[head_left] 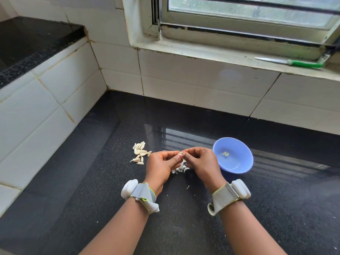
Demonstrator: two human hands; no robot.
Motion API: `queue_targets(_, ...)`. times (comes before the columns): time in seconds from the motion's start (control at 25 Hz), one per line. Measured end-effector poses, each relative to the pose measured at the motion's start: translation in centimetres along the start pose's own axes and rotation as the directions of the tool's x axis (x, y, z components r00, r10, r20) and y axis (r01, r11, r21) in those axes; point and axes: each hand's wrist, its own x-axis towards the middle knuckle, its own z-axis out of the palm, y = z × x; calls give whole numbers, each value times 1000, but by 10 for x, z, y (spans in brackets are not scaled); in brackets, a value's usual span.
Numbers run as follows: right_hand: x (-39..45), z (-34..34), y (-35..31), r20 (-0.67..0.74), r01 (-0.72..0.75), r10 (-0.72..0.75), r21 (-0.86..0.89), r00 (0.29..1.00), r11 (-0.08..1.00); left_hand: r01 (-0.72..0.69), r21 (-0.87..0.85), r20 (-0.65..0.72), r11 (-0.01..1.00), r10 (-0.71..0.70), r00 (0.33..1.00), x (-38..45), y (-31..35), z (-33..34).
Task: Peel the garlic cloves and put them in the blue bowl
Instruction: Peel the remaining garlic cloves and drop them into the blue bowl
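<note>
At lower centre, above the dark surface (pixel 184 227), the left hand (pixel 160 166) and right hand (pixel 202 162) meet fingertip to fingertip, both pinching one garlic clove (pixel 180 153). Loose peels (pixel 181 168) lie just beneath them. Unpeeled cloves (pixel 139 152) sit left; the blue bowl (pixel 237 166), right of the right hand, holds peeled cloves (pixel 224 154).

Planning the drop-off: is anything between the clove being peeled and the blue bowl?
Nothing visible. Both hands, left and right, pinch the clove; the blue bowl sits open just beyond the right hand.
</note>
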Motion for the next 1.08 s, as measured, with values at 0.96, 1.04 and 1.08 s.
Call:
queue_targets(0.96, -1, -5, 6, -60, 65, -95, -385, 994, 921, 57, -118, 126, 991, -42, 991, 0, 3, 1)
queue_targets(1.04, 0, -4, 6, -45, 98, -128, -411, 991, 906, 43, -99, 102, 994, -32, 994, 2, 2, 1)
queue_targets(1.08, -1, -5, 6, -42, 108, -137, -413, 990, 904, 37, -88, 86, 995, -30, 996, 2, 2, 1)
